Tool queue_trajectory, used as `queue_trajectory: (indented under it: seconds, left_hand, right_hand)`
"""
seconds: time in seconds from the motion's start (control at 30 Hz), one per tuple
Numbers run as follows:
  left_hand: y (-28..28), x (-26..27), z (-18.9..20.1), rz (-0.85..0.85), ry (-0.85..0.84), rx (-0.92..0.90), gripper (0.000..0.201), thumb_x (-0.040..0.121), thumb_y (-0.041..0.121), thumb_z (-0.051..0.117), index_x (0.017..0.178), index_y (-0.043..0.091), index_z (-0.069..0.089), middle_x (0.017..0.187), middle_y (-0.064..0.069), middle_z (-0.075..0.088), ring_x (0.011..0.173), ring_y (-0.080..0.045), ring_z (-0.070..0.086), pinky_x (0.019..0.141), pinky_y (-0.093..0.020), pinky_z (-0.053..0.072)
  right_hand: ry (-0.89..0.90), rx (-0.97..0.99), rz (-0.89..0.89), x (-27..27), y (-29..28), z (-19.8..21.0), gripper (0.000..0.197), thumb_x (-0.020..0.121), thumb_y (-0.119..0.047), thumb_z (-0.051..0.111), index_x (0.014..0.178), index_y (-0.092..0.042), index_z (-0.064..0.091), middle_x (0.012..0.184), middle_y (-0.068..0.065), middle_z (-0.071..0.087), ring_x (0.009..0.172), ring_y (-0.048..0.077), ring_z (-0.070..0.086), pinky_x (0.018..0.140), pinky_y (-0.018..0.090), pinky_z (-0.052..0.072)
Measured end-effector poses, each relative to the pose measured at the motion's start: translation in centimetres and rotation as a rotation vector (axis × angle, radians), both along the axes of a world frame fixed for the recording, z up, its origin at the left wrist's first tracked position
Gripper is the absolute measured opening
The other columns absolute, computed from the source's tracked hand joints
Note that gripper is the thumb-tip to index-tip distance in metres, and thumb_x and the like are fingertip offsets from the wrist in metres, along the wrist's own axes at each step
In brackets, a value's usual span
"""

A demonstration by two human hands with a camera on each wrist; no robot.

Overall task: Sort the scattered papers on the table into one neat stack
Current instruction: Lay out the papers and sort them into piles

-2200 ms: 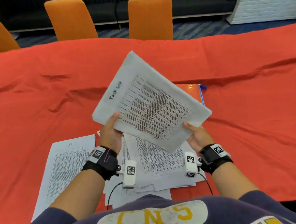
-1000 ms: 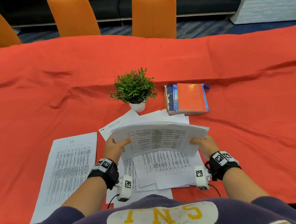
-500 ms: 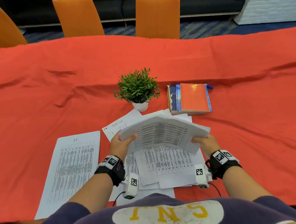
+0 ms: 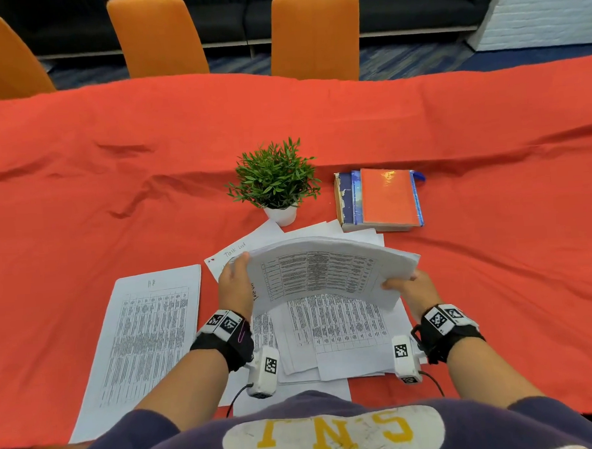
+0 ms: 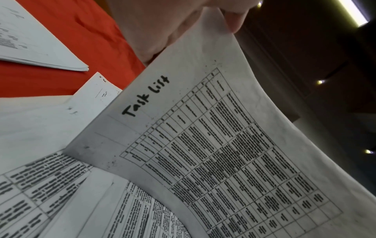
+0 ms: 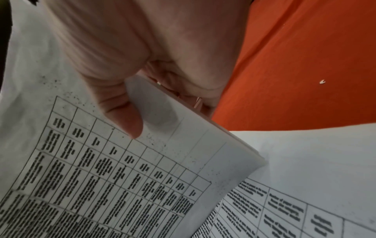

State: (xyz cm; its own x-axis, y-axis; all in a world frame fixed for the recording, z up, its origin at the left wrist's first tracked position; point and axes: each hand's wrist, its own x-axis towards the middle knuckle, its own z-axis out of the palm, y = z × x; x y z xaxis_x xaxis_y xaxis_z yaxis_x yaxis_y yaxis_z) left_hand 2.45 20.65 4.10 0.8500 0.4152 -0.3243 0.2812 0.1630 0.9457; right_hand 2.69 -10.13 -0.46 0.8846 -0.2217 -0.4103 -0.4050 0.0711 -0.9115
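I hold a bundle of printed sheets (image 4: 328, 270) headed "Task list" (image 5: 213, 145) (image 6: 101, 177) just above the table, bowed upward in the middle. My left hand (image 4: 234, 286) grips its left edge, thumb and fingers pinching the top corner (image 5: 223, 19). My right hand (image 4: 412, 287) pinches its right corner, thumb on top (image 6: 122, 116). Under the bundle lies a loose, fanned pile of printed papers (image 4: 341, 331). A separate neat stack of sheets (image 4: 146, 338) lies flat to the left on the red tablecloth (image 4: 80, 201).
A small potted plant (image 4: 275, 180) stands just beyond the papers. A stack of books with an orange cover (image 4: 382, 199) lies to its right. Orange chairs (image 4: 315, 34) line the table's far side. My torso is at the near edge.
The bundle came down from chest height, where it hid the plant and books, to just above the loose pile. It has flattened and now bows; both hands kept their grip.
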Motion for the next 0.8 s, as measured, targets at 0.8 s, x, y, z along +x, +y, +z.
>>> queue_trajectory:
  seconds: [0.8]
  left_hand:
    - [-0.4,-1.0,-0.1,-0.277,0.017,0.218,0.026,0.089,0.025,0.064,0.114,0.018,0.065,0.107,0.002,0.070,0.096,-0.013,0.065,0.083,-0.034,0.053]
  right_hand:
    - [0.096,-0.029,0.029,0.4,0.7,0.4,0.040,0.055,0.003,0.066,0.095,-0.002,0.065,0.092,0.014,0.066,0.093,0.031,0.058,0.074,0.033,0.045]
